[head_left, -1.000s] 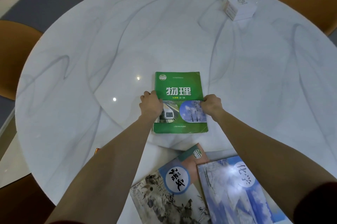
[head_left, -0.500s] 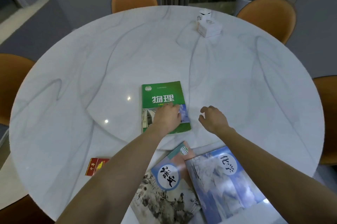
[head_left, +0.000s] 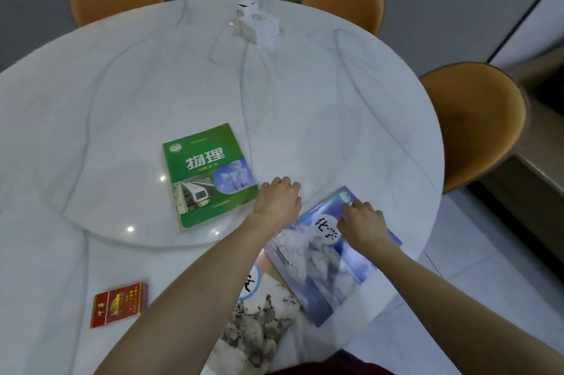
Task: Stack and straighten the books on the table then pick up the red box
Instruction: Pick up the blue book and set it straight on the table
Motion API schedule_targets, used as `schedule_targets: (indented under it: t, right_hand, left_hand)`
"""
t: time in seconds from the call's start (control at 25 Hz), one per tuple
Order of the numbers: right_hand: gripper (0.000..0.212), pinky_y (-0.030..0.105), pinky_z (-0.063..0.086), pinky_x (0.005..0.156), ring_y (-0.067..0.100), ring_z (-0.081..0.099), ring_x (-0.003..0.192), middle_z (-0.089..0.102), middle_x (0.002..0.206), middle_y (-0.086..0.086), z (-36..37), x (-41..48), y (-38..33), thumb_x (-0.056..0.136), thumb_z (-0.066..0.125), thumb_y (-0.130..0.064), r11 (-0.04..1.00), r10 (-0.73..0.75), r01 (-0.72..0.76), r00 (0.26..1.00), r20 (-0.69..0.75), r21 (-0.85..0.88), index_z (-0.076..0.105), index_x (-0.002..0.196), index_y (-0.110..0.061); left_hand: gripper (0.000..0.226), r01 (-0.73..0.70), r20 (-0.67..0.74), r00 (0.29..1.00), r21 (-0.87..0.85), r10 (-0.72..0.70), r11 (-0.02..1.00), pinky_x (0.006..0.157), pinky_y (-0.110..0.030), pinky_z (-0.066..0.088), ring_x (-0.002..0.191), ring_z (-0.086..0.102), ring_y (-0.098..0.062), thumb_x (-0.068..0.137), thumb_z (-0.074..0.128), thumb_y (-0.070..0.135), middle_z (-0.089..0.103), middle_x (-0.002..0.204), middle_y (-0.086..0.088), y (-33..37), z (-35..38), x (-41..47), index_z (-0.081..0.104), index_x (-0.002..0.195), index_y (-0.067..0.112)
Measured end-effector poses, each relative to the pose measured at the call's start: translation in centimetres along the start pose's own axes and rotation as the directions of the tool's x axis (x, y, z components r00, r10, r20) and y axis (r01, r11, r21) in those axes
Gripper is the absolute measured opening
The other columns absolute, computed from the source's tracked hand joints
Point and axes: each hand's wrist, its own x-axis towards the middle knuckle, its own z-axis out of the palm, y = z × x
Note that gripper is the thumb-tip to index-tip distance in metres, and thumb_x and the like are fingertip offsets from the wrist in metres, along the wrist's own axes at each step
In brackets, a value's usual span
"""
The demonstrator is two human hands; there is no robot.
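Note:
A green book [head_left: 207, 173] lies flat on the raised centre disc of the white marble table [head_left: 305, 94]. A blue book [head_left: 323, 258] lies at the near right, overlapping a grey ink-painting book [head_left: 259, 322] below it. The red box [head_left: 119, 304] rests near the front left edge. My left hand [head_left: 279, 199] hovers palm down just right of the green book, fingers loosely curled, holding nothing. My right hand [head_left: 363, 223] lies flat on the blue book's upper cover, fingers spread.
A white tissue box [head_left: 258, 25] stands at the far side of the table. Orange chairs [head_left: 473, 121] ring the table at the back left, back and right. The table's right edge runs just past the blue book.
Both hands left the green book and moved right. My right hand came down onto the blue book. The view swung left-to-right, bringing the red box fully into sight.

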Motion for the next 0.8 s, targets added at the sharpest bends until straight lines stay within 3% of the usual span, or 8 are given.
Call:
schedule_targets:
  t: [0.24,0.44,0.52,0.64,0.8]
  right_hand:
    - [0.025,0.037,0.045,0.082,0.028,0.053,0.105,0.059,0.111,0.01,2.6,-5.2,2.0,0.093,0.04,-0.022,0.974,0.199,-0.204,0.978,0.061,0.099,0.056,0.105,-0.008]
    - [0.027,0.035,0.049,0.076,0.028,0.055,0.095,0.057,0.112,0.012,4.7,-8.4,2.2,0.094,0.044,-0.027,0.883,0.343,-0.361,0.933,0.112,0.301,0.051,0.113,-0.009]
    - [0.032,0.033,0.047,0.072,0.03,0.058,0.094,0.059,0.11,0.013,5.6,-9.1,2.1,0.092,0.05,-0.031,0.778,0.433,-0.458,0.887,0.161,0.43,0.05,0.116,-0.009]
    - [0.037,0.03,0.046,0.069,0.029,0.061,0.093,0.064,0.109,0.014,6.8,-9.4,1.5,0.087,0.061,-0.03,0.538,0.537,-0.581,0.795,0.282,0.611,0.05,0.115,-0.008]
    - [0.032,0.046,0.056,0.08,0.035,0.063,0.091,0.064,0.107,0.018,7.8,-9.5,0.4,0.084,0.063,-0.015,0.317,0.602,-0.614,0.719,0.347,0.723,0.049,0.111,-0.006]
  left_hand:
    - [0.032,-0.102,0.085,0.991,-0.02,0.104,0.995,0.086,-0.039,0.043,0.111,0.05,-0.03,0.096,0.038,0.023,0.055,0.119,-0.013,2.9,2.6,0.0,0.05,0.12,0.008]
    - [0.035,-0.056,0.182,0.981,-0.097,0.073,0.994,0.085,-0.041,0.046,0.115,0.048,-0.031,0.096,0.042,0.023,0.049,0.124,-0.017,3.8,4.8,-0.2,0.044,0.126,0.005]
    - [0.04,-0.047,0.204,0.977,-0.084,0.064,0.995,0.089,-0.04,0.045,0.117,0.047,-0.032,0.096,0.043,0.025,0.047,0.128,-0.019,3.8,5.6,-0.3,0.039,0.13,0.004]
    - [0.043,0.005,0.201,0.979,-0.134,0.022,0.991,0.092,-0.039,0.043,0.116,0.049,-0.034,0.095,0.048,0.026,0.05,0.127,-0.021,3.5,6.4,-0.2,0.04,0.129,0.001]
    - [0.033,0.189,0.261,0.962,-0.42,-0.081,0.888,0.085,-0.04,0.047,0.105,0.057,-0.036,0.092,0.054,0.024,0.061,0.115,-0.022,3.1,6.3,0.6,0.054,0.112,-0.003]
